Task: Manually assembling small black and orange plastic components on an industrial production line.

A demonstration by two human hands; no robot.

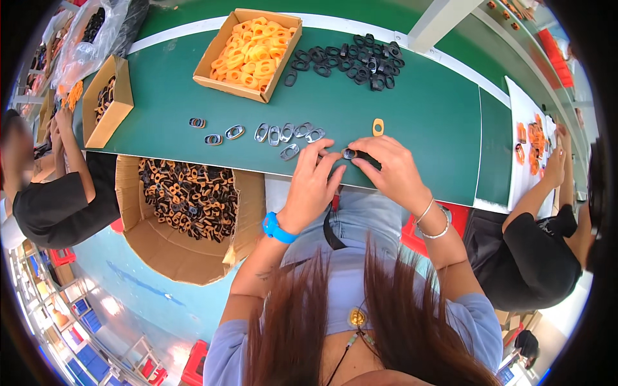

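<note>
Between the thumb and forefinger of my right hand is a small dark oval ring, held above the table's near edge. My left hand is close on its left side, fingers bent and slightly apart; the index fingertip meets or nearly meets the ring, and nothing shows between its thumb and finger. Just beyond my right hand lies one orange oval ring. Several shiny dark oval rings lie loosely to the left of my left hand, with one beside its knuckles. Farther left are small ring groups.
A cardboard box of orange rings stands at the back, beside a heap of black rings. A large carton of mixed parts is below left. Co-workers sit on both sides. A smaller box stands at the left end.
</note>
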